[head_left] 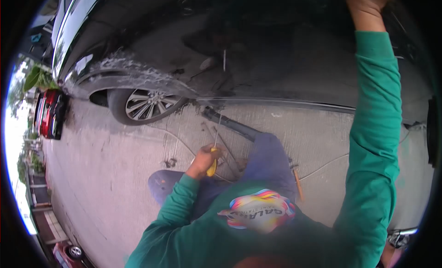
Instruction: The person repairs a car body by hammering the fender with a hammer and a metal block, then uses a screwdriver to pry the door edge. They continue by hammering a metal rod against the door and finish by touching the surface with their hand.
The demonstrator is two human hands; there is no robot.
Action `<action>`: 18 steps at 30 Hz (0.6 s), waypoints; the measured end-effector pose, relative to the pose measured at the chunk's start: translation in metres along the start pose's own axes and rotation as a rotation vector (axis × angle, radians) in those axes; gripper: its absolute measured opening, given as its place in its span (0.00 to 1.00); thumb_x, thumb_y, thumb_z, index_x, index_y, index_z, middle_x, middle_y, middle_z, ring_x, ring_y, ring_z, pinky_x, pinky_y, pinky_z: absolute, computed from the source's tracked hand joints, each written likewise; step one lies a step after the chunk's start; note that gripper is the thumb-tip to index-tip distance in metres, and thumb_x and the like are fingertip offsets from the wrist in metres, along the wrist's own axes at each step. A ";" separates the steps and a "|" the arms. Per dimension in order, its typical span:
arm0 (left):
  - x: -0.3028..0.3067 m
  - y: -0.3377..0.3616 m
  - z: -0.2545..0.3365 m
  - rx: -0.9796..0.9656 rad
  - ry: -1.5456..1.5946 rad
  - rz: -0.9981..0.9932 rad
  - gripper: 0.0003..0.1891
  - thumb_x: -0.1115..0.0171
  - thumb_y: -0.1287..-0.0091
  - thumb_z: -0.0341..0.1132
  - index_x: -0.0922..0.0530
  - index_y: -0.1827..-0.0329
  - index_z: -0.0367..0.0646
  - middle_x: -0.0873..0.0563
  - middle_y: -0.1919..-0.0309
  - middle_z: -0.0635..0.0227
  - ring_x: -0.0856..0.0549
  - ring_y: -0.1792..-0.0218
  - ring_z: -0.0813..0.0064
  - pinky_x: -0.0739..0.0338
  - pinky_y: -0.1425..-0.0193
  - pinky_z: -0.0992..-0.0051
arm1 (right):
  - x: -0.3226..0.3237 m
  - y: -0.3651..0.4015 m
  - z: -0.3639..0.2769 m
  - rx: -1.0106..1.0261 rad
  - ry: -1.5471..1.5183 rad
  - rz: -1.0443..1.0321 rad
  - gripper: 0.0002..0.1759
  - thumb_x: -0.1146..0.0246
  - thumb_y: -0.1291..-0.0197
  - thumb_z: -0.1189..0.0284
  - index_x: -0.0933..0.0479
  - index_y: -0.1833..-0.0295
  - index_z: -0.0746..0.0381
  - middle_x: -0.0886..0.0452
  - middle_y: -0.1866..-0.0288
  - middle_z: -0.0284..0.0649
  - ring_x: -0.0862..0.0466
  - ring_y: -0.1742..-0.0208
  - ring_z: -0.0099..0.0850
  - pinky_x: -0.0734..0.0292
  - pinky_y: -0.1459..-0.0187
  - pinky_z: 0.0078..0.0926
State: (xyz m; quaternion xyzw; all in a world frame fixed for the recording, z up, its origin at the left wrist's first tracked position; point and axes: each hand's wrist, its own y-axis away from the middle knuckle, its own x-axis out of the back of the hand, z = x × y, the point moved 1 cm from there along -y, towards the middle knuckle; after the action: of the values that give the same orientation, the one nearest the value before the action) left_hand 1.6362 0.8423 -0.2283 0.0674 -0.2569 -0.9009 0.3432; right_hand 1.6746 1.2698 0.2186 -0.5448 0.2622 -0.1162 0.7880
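Observation:
My left hand is closed around the yellow handle of a screwdriver, its long thin shaft pointing up toward the car. The tip is apart from the dark car door, as far as I can tell. My right hand is raised at the top right against the dark car body, arm stretched out; its fingers are cut off by the frame edge. Whitish scuffs mark the fender above the wheel. A long dark strip and a thin metal rod lie by my legs.
A hammer with an orange-brown handle lies beside my leg. A thin cable crosses the concrete. Small dark objects sit near my knee. A red vehicle stands at the far left.

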 end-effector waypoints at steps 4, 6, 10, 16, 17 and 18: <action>0.072 0.032 -0.035 0.027 0.146 0.063 0.14 0.37 0.23 0.30 0.16 0.36 0.42 0.19 0.73 0.71 0.19 0.79 0.76 0.21 0.75 0.73 | 0.005 -0.014 -0.014 -0.185 -0.138 -0.153 0.29 0.33 0.36 0.45 0.12 0.42 0.57 0.11 0.36 0.47 0.17 0.30 0.53 0.36 0.19 0.61; 0.116 0.062 -0.008 0.224 0.142 0.098 0.16 0.33 0.18 0.41 0.17 0.35 0.42 0.12 0.54 0.66 0.17 0.62 0.68 0.19 0.58 0.67 | 0.009 -0.025 -0.031 -0.195 -0.174 -0.079 0.29 0.31 0.39 0.52 0.15 0.43 0.65 0.18 0.33 0.58 0.24 0.24 0.58 0.48 0.17 0.74; 0.110 0.042 0.023 0.132 0.027 0.227 0.19 0.32 0.18 0.44 0.18 0.31 0.44 0.13 0.47 0.60 0.16 0.56 0.66 0.20 0.50 0.65 | 0.004 -0.021 -0.034 -0.211 -0.149 -0.112 0.29 0.30 0.39 0.52 0.17 0.41 0.62 0.19 0.31 0.56 0.24 0.24 0.55 0.46 0.17 0.72; 0.112 0.023 0.010 -0.052 -0.136 0.287 0.25 0.31 0.19 0.49 0.19 0.26 0.47 0.14 0.38 0.52 0.15 0.46 0.65 0.23 0.38 0.62 | 0.046 -0.033 -0.024 -0.239 -0.189 -0.124 0.29 0.29 0.39 0.52 0.17 0.40 0.62 0.19 0.30 0.55 0.25 0.23 0.54 0.47 0.15 0.71; 0.108 0.023 0.011 -0.078 -0.156 0.294 0.26 0.31 0.19 0.49 0.19 0.25 0.47 0.15 0.37 0.51 0.15 0.45 0.64 0.24 0.35 0.61 | 0.054 -0.034 -0.015 -0.239 -0.184 -0.122 0.29 0.29 0.39 0.52 0.17 0.40 0.62 0.19 0.30 0.55 0.25 0.23 0.54 0.47 0.15 0.71; 0.106 0.021 0.009 -0.098 -0.174 0.294 0.27 0.31 0.19 0.50 0.20 0.24 0.48 0.15 0.35 0.50 0.15 0.43 0.64 0.24 0.33 0.61 | 0.059 -0.029 -0.006 -0.236 -0.178 -0.124 0.29 0.29 0.39 0.51 0.17 0.40 0.62 0.19 0.30 0.55 0.25 0.23 0.53 0.47 0.15 0.71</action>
State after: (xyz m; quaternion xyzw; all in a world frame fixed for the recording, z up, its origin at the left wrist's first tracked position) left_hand 1.5656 0.7638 -0.2037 -0.0658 -0.2485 -0.8550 0.4504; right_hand 1.7237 1.2266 0.2269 -0.6568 0.1689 -0.0842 0.7301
